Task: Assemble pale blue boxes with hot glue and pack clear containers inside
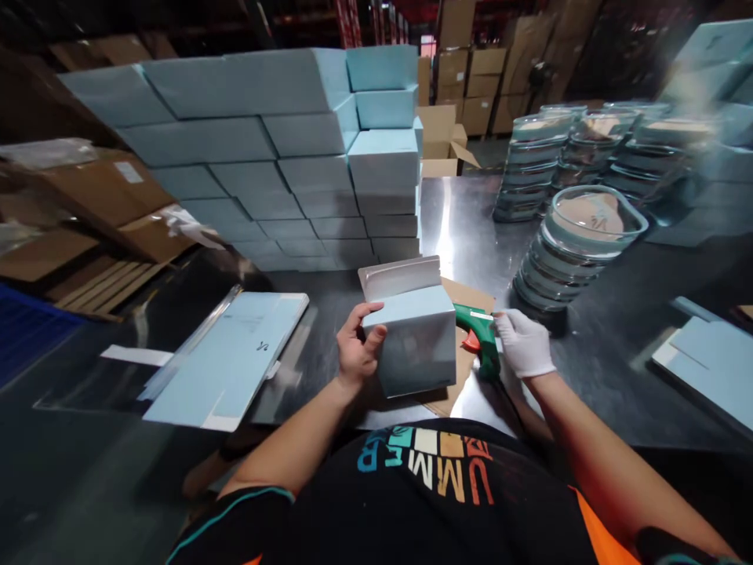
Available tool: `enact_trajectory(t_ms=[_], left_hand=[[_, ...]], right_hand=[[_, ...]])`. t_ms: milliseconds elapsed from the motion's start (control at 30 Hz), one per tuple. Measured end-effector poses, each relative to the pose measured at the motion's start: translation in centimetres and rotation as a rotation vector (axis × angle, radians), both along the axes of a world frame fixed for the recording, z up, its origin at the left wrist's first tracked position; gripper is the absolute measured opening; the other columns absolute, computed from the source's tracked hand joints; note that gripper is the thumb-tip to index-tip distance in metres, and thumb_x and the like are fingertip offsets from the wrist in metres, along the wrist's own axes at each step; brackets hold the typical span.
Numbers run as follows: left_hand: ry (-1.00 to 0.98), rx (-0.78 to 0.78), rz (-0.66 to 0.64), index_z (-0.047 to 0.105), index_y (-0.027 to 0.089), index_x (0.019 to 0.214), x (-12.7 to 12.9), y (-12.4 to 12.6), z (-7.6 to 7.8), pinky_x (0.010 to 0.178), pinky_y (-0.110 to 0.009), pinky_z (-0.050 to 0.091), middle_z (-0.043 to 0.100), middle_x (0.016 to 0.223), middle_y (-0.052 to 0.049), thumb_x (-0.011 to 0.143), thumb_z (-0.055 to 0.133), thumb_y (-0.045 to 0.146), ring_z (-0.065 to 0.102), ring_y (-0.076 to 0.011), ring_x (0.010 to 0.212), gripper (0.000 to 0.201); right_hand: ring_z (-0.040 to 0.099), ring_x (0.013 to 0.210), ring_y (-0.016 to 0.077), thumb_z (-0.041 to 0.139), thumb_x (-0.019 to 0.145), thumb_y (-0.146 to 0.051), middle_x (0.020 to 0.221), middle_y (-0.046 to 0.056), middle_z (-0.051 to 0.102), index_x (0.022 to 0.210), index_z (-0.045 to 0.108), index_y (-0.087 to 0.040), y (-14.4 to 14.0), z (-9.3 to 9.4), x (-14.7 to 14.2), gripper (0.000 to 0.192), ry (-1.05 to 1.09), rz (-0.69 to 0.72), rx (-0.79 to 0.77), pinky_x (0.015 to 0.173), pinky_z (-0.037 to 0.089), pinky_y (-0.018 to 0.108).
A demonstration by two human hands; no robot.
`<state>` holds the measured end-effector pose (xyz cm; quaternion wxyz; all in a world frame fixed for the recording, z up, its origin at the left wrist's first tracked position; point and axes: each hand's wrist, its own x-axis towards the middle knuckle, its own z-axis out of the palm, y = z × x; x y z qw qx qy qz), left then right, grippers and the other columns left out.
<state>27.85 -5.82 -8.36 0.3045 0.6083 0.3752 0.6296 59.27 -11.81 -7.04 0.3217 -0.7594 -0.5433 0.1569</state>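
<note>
My bare left hand [358,345] grips the left side of a pale blue carton [415,341], its thumb on the near face and its fingers over the top edge. The carton sits tilted in front of me, a flap [403,275] standing up at its back. Just right of it is a green glue gun [487,341] with a red trigger, its front end partly hidden by the carton. My right hand [523,341], in a white glove, has its fingers closed at the gun's rear end. Brown cardboard [450,400] lies under the carton and gun.
Pale blue cartons [235,141] form a tall stack at the back left. Flat carton blanks [235,353] lie at left, with more blanks [714,361] at right. Stacked clear glass dishes [573,251] stand right of the gun. A dark cable trails from the gun's handle.
</note>
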Motion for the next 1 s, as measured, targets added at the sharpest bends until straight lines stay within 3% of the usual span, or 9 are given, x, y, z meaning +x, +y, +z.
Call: enact_trajectory(t_ms=[100,167,233,333,500,600,700,800,1000], left_hand=[[0.027,0.012,-0.030,0.081,0.021,0.106,0.4,-0.1,-0.2,0.094,-0.038,0.059,0.079,0.108,-0.011,0.083,0.075,0.081,0.074,-0.0279,0.104,0.065],[0.044,0.020,-0.049,0.081,0.022,0.106,0.6,-0.1,-0.5,0.097,-0.040,0.059,0.079,0.109,-0.011,0.082,0.074,0.082,0.074,-0.0294,0.108,0.065],[0.056,0.020,-0.058,0.081,0.022,0.105,0.5,-0.2,-0.9,0.099,-0.041,0.059,0.079,0.109,-0.011,0.083,0.074,0.082,0.074,-0.0301,0.110,0.064],[0.061,0.027,-0.061,0.081,0.021,0.105,0.1,-0.1,-1.4,0.101,-0.043,0.059,0.078,0.108,-0.012,0.083,0.075,0.080,0.074,-0.0314,0.114,0.063],[0.020,0.159,-0.111,0.074,0.022,0.106,0.2,0.1,-1.8,0.105,-0.047,0.059,0.070,0.130,-0.014,0.088,0.077,0.073,0.072,-0.0321,0.125,0.054],[-0.091,0.201,-0.162,0.062,0.026,0.109,0.2,0.5,-1.3,0.105,-0.048,0.061,0.072,0.116,-0.008,0.085,0.084,0.069,0.076,-0.0293,0.121,0.054],[-0.021,0.280,-0.267,0.067,0.027,0.104,-0.7,1.1,-0.3,0.102,-0.050,0.064,0.075,0.106,-0.006,0.084,0.088,0.062,0.079,-0.0292,0.116,0.045],[0.181,0.365,-0.414,0.081,0.028,0.100,-1.8,1.6,0.8,0.109,-0.058,0.060,0.080,0.114,-0.011,0.092,0.080,0.059,0.074,-0.0332,0.128,0.032],[0.291,0.406,-0.542,0.085,0.034,0.111,-2.6,1.8,2.3,0.111,-0.059,0.062,0.087,0.114,-0.008,0.100,0.074,0.046,0.075,-0.0322,0.131,0.020]], right_hand=[[0.073,0.121,0.0279,0.047,0.102,-0.055,0.134,0.013,0.076,0.144,0.061,-0.021,1.0,1.7,-3.8,0.055,0.326,0.173,0.180,0.101,0.060,0.040],[0.073,0.116,0.0265,0.052,0.096,-0.050,0.131,0.010,0.077,0.142,0.061,-0.022,2.2,2.5,-6.3,0.055,0.569,0.311,0.209,0.095,0.062,0.039],[0.072,0.110,0.0264,0.053,0.088,-0.043,0.120,0.008,0.078,0.127,0.066,-0.021,3.1,3.0,-8.0,0.047,0.649,0.369,0.180,0.091,0.062,0.039],[0.071,0.111,0.0272,0.055,0.082,-0.039,0.116,0.007,0.077,0.113,0.066,-0.022,3.7,3.3,-8.6,0.038,0.623,0.397,0.164,0.096,0.061,0.040],[0.069,0.127,0.0321,0.080,0.083,-0.049,0.131,0.012,0.072,0.127,0.060,-0.023,2.8,2.8,-6.7,0.055,0.488,0.617,0.302,0.115,0.054,0.050],[0.063,0.141,0.0360,0.091,0.080,-0.040,0.146,0.015,0.067,0.125,0.064,-0.025,1.7,2.0,-5.8,0.054,0.266,0.736,0.436,0.120,0.051,0.057],[0.058,0.150,0.0324,0.078,0.095,-0.027,0.159,0.012,0.061,0.132,0.067,-0.031,0.6,1.3,-5.8,0.039,0.186,0.803,0.528,0.124,0.049,0.060],[0.056,0.153,0.0292,0.069,0.101,-0.018,0.164,0.008,0.058,0.141,0.069,-0.038,0.1,1.3,-6.1,0.045,0.170,0.867,0.564,0.125,0.048,0.058],[0.065,0.141,0.0303,0.067,0.102,-0.026,0.147,0.004,0.072,0.129,0.078,-0.037,0.5,2.3,-6.0,0.031,0.168,0.897,0.534,0.121,0.052,0.060]])
